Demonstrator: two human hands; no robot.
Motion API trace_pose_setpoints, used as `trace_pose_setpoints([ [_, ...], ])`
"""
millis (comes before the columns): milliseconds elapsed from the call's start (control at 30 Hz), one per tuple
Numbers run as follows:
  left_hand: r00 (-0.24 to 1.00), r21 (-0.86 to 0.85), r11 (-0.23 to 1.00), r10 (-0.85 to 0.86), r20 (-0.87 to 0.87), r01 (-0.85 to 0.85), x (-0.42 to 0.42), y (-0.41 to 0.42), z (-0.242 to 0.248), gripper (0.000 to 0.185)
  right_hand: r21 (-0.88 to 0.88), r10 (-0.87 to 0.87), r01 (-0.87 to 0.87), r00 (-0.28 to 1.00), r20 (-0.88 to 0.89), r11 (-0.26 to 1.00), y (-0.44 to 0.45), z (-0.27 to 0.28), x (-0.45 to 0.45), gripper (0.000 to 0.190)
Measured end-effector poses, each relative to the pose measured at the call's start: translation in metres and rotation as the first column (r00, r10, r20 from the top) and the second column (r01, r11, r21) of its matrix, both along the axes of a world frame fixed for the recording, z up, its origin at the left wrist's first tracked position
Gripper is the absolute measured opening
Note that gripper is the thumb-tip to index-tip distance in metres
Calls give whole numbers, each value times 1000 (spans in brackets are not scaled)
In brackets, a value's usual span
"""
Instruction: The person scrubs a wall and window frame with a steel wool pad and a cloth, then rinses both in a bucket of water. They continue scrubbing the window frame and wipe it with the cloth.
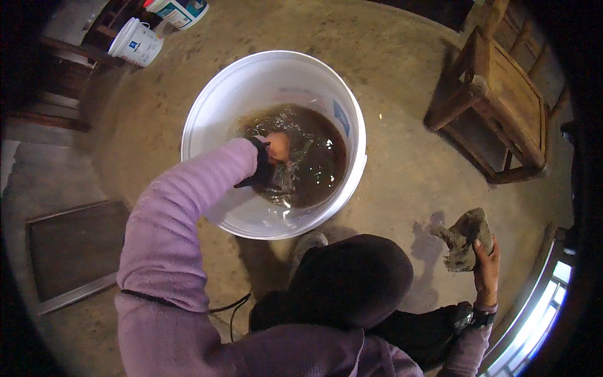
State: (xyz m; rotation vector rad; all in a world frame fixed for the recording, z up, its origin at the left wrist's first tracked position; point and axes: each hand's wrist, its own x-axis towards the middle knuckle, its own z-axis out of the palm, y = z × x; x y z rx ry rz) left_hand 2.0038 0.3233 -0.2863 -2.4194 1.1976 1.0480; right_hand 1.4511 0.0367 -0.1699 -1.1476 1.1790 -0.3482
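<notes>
A large white plastic bucket (pixel 207 108) stands on the floor before me, with murky brown water (pixel 311 165) in its bottom. My left hand (pixel 279 147) reaches down into the bucket at the water; its fingers are blurred or under the surface, so I cannot tell what they hold. A dark band is round that wrist, below a lilac sleeve. Out to the right, my right hand (pixel 487 264) grips a grey-brown, dirty, irregular lump (pixel 471 235), perhaps a bunched cloth, held above the floor. My thumb lies on its near side.
A wooden chair (pixel 513 94) stands at the upper right. Two smaller plastic buckets, one white (pixel 136 42) and one with a coloured label (pixel 181 13), are at the upper left. A framed mesh screen (pixel 77 249) lies at the left. A black cable (pixel 231 307) runs near my legs.
</notes>
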Motion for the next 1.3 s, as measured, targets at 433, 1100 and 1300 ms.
trace_pose_setpoints([
  [433,789,13,901,386,-479,-433,-27,-13,30,45,-96,72,-83,991,-110,992,5,14,13,29],
  [1100,995,-490,871,-38,-96,-14,-10,4,-61,33,-196,229,-254,963,-138,947,5,21,13,29],
  [1300,959,-241,952,-233,-160,191,-24,-14,-15,29,-228,308,-339,938,-162,913,1,10,9,30],
])
